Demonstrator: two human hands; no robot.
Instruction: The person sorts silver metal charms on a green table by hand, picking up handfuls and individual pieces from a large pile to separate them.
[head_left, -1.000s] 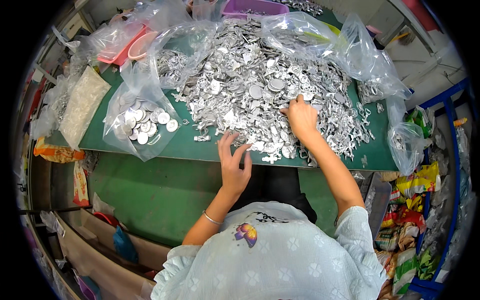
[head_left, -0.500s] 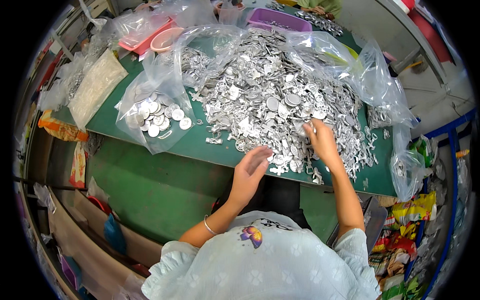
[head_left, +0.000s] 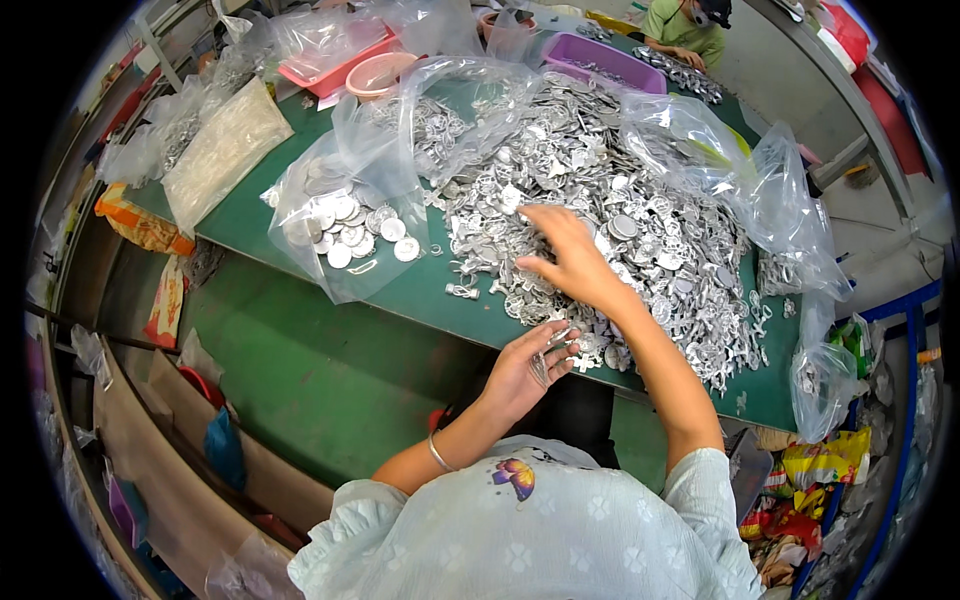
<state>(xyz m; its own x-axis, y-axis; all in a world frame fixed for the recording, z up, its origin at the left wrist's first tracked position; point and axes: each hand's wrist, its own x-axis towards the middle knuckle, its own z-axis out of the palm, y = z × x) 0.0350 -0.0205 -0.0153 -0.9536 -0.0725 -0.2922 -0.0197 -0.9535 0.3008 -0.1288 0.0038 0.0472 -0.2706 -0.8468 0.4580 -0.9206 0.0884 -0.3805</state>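
Note:
A wide heap of small silver metal pieces (head_left: 675, 235), with round discs, rings and pendant-like shapes among them, covers the middle of the green table (head_left: 395, 300). Over the heap's left part reaches my right hand (head_left: 575, 262), its thumb and fingers apart and nothing visible in them. My left hand (head_left: 518, 378) is at the table's front edge, palm turned up, its fingers curled round a few flat metal pieces (head_left: 541, 366). To the left of both hands lies a clear plastic bag (head_left: 345, 285), with silver discs (head_left: 352, 235) inside and at its mouth.
Behind the heap stand a purple bin (head_left: 605, 62), a pink tray (head_left: 335, 68) and a round pink bowl (head_left: 380, 73). Clear plastic bags (head_left: 790, 200) rest along the right side. A co-worker in a green shirt (head_left: 690, 35) sits at the far end.
My right hand has moved left across the heap, and its fingers have spread. Metal pieces now show in my left hand, which has dropped slightly. The whole view has shifted, bringing more of the co-worker in.

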